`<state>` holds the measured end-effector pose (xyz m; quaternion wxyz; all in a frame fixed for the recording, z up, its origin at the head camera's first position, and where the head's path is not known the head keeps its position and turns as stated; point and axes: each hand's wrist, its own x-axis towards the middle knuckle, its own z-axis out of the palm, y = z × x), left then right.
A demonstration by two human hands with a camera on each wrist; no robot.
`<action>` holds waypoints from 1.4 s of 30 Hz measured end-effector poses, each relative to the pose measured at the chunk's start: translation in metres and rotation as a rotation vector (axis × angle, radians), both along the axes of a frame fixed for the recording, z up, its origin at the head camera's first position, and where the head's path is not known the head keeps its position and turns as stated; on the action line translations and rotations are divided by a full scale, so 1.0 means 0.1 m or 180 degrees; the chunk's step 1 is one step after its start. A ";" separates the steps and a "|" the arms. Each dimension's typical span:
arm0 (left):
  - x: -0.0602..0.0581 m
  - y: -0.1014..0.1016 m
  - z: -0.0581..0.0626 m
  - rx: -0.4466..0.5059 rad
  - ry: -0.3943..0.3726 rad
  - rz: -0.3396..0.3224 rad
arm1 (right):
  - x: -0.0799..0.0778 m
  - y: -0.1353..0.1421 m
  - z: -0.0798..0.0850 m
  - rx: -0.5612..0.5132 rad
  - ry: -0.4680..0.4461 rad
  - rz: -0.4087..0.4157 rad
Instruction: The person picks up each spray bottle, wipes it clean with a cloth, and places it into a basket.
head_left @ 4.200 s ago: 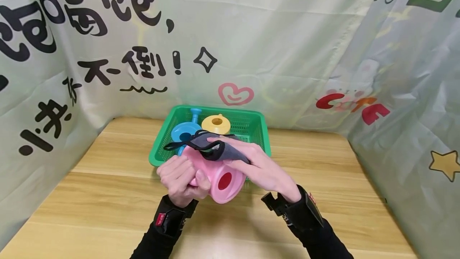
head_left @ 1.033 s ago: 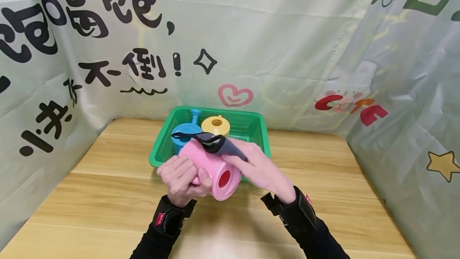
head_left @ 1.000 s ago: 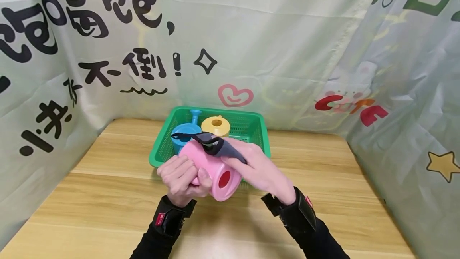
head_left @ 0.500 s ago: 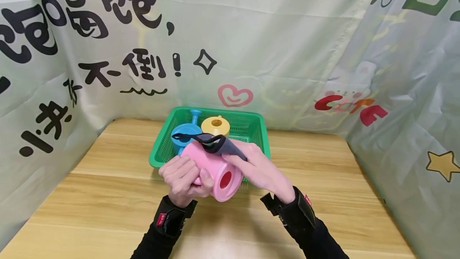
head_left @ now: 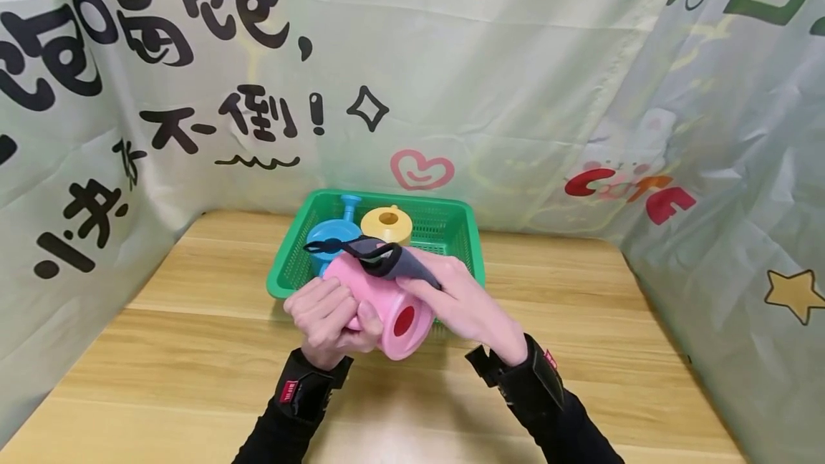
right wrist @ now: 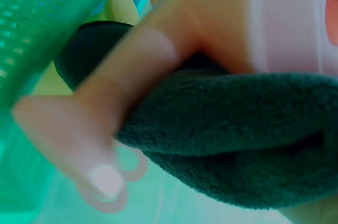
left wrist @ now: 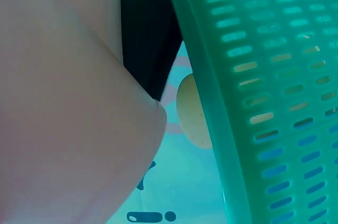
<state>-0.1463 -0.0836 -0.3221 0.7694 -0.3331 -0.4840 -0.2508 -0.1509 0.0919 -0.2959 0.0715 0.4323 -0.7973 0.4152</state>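
My left hand (head_left: pixel 331 321) grips the handle of a pink toy watering can (head_left: pixel 367 285), tilted so that its round end with a red opening faces me. Its spout (right wrist: pixel 132 60) with a flared head shows in the right wrist view. A grey cloth (head_left: pixel 412 268) with black edging is folded against the can's upper side. My right hand (head_left: pixel 460 299) holds that cloth on the can, thumb near me; its other fingers are mostly hidden. Up close, the cloth (right wrist: pixel 227 123) looks fluffy. In the left wrist view, skin of the left hand (left wrist: pixel 68 118) fills the left side.
Just behind the hands stands a green plastic basket (head_left: pixel 478 249). Inside it are a blue watering can (head_left: pixel 335 230) and a yellow container (head_left: pixel 387 223) with a round opening. A printed curtain (head_left: pixel 515 92) encloses the wooden table (head_left: pixel 193 364).
Since about four seconds ago, the cloth has been drawn into a narrower fold and the pink can has turned slightly. Over the last second the hands and cloth have shifted only a little.
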 end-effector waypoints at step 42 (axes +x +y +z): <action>0.07 0.05 0.08 0.0132 0.0000 -0.0178 | -0.07 0.09 0.05 -0.0172 -0.0799 0.0379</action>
